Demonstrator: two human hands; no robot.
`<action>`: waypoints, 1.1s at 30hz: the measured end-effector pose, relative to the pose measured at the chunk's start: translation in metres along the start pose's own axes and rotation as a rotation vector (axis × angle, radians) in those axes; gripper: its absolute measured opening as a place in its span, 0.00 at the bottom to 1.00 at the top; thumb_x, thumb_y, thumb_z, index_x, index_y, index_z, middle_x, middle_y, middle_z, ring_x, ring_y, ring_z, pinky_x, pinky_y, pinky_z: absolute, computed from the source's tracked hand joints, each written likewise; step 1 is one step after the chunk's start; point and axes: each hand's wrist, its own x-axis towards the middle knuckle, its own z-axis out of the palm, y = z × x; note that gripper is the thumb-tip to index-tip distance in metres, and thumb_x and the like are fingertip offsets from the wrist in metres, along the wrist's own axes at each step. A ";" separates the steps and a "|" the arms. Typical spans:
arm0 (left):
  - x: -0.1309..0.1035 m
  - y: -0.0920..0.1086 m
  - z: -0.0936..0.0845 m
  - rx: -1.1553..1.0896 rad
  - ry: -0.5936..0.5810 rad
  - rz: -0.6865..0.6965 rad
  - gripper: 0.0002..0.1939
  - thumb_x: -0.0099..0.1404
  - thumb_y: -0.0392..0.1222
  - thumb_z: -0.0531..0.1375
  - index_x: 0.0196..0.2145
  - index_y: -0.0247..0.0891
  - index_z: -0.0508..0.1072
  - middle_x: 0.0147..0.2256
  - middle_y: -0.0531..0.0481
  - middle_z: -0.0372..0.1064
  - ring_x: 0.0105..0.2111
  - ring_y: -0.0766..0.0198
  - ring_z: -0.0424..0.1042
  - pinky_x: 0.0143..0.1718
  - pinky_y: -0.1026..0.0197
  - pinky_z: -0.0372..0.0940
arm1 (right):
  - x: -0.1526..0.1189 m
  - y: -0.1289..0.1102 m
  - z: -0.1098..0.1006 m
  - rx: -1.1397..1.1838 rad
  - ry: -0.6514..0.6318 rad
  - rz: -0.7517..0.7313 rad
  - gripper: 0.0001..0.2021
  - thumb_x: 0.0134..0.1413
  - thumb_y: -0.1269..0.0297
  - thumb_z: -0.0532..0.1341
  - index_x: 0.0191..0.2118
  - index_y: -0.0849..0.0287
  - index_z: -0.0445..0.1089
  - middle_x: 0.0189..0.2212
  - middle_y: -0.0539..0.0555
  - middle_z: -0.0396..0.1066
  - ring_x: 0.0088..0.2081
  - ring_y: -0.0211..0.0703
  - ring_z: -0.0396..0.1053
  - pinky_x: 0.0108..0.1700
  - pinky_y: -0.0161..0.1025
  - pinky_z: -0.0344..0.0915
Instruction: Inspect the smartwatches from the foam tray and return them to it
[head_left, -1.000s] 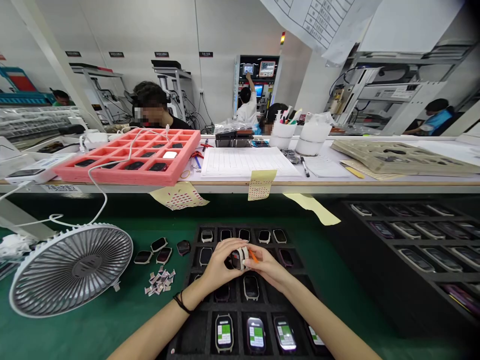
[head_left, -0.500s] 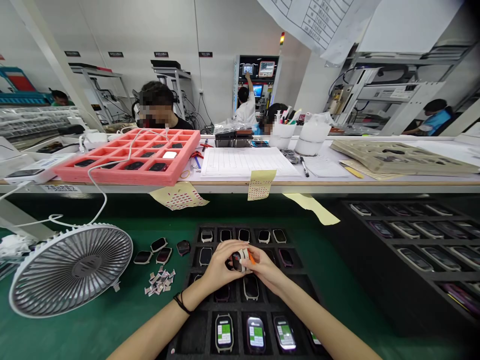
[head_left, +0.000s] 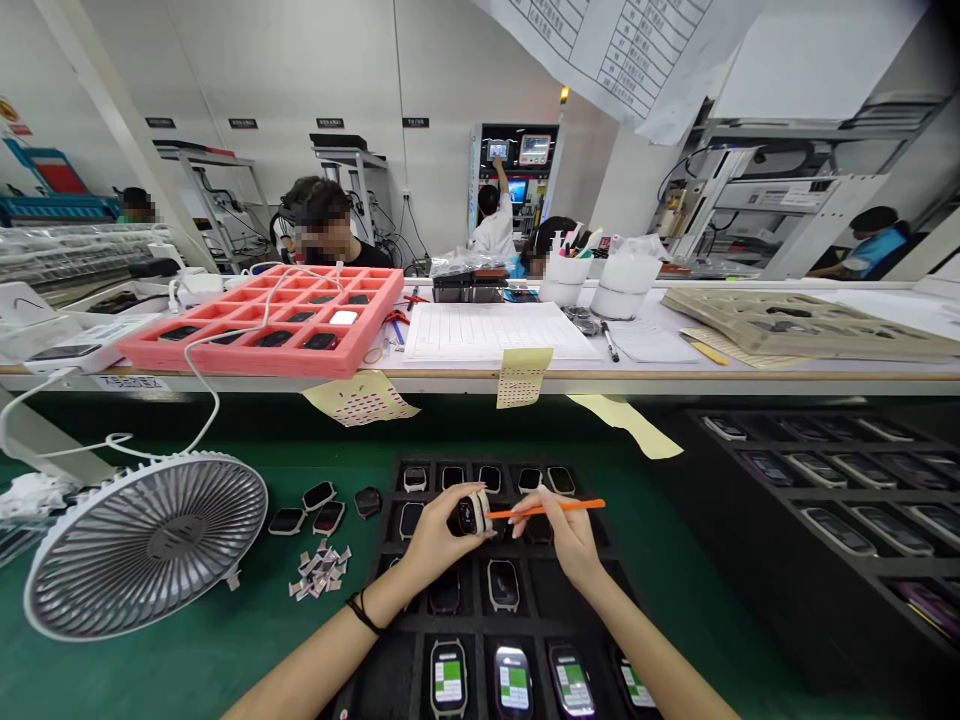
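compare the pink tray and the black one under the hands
The pink tray lies on the upper shelf; the black tray lies lower, on the green surface. A white cable crosses the pink tray; none shows on the black tray. Both are divided into compartments, several holding devices.

An electronics workshop or factory floor: foam trays (head_left: 544,590) of watches sit on a green counter (head_left: 300,650), people (head_left: 495,225) work at other stations, and wall signs (head_left: 330,123) hang above equipment racks (head_left: 364,185).

A green bench (head_left: 187,675) bears a fan (head_left: 178,540), watches (head_left: 319,495), small pieces (head_left: 321,572), a black tray (head_left: 553,590).
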 end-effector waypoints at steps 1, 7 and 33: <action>0.000 0.000 0.000 0.002 -0.002 -0.004 0.26 0.53 0.40 0.67 0.50 0.40 0.68 0.49 0.42 0.69 0.50 0.52 0.68 0.52 0.48 0.63 | 0.000 0.000 0.000 -0.014 0.010 -0.006 0.24 0.60 0.48 0.50 0.27 0.58 0.76 0.17 0.54 0.71 0.22 0.47 0.71 0.35 0.47 0.66; 0.000 0.000 0.000 -0.001 0.010 -0.027 0.26 0.52 0.40 0.68 0.49 0.40 0.69 0.48 0.44 0.70 0.49 0.53 0.69 0.51 0.50 0.64 | 0.000 0.000 -0.001 -0.071 0.065 -0.070 0.24 0.61 0.49 0.49 0.28 0.58 0.75 0.20 0.55 0.72 0.25 0.48 0.72 0.32 0.45 0.66; -0.002 0.000 0.002 0.018 0.086 -0.022 0.23 0.51 0.38 0.67 0.46 0.38 0.70 0.46 0.43 0.72 0.46 0.53 0.71 0.48 0.51 0.67 | -0.006 -0.004 0.011 -0.196 0.034 -0.252 0.20 0.65 0.61 0.46 0.29 0.58 0.71 0.22 0.53 0.72 0.23 0.41 0.71 0.31 0.38 0.68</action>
